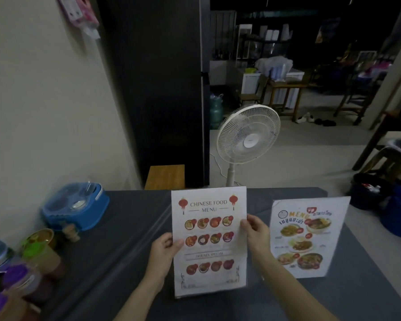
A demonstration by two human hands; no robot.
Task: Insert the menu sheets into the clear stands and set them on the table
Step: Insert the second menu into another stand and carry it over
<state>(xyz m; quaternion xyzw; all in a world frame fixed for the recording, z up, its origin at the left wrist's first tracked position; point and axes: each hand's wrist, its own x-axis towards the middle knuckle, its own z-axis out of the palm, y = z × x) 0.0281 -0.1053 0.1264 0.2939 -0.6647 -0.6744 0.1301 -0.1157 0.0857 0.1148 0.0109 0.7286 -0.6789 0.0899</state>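
A Chinese food menu stand stands upright in the middle of the grey table, its sheet inside the clear holder. My left hand grips its left edge and my right hand grips its right edge, thumbs on the front. To the right, a second menu stand with a colourful food sheet stands upright on the table, apart from my hands.
A blue lidded container sits at the table's left by the wall. Condiment jars and cups crowd the front left corner. A white standing fan and a wooden stool are beyond the table's far edge.
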